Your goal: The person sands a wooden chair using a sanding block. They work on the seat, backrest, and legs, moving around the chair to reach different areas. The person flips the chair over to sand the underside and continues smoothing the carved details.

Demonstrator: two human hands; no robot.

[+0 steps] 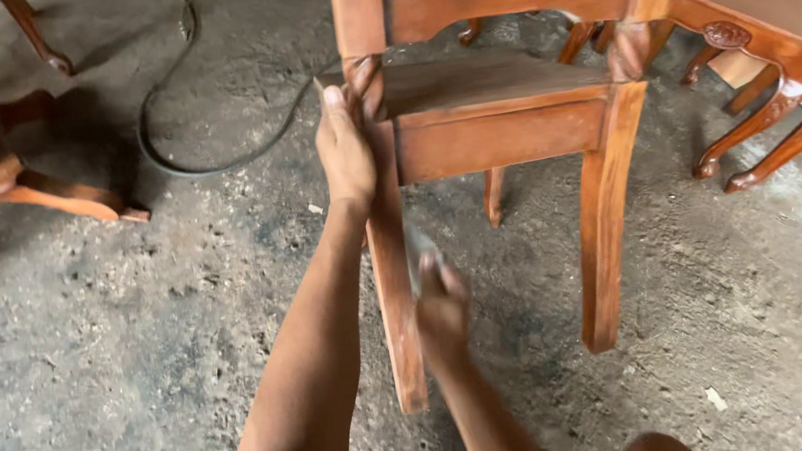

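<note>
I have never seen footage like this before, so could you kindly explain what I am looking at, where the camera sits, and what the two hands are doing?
There is no machine here: a person works with two bare hands, and the single picture comes from a camera worn on their head, looking down along their arms.

In front of them a brown wooden chair stands on a rough, dusty concrete floor. The left hand lies flat against the top of the chair's near front leg, by the seat corner. The right hand is lower, pressed to the same leg; it is blurred, and something pale shows at its fingers, but I cannot tell what it is.

Around it are other wooden furniture pieces with curved legs, and a dark cable looping across the floor.
</note>
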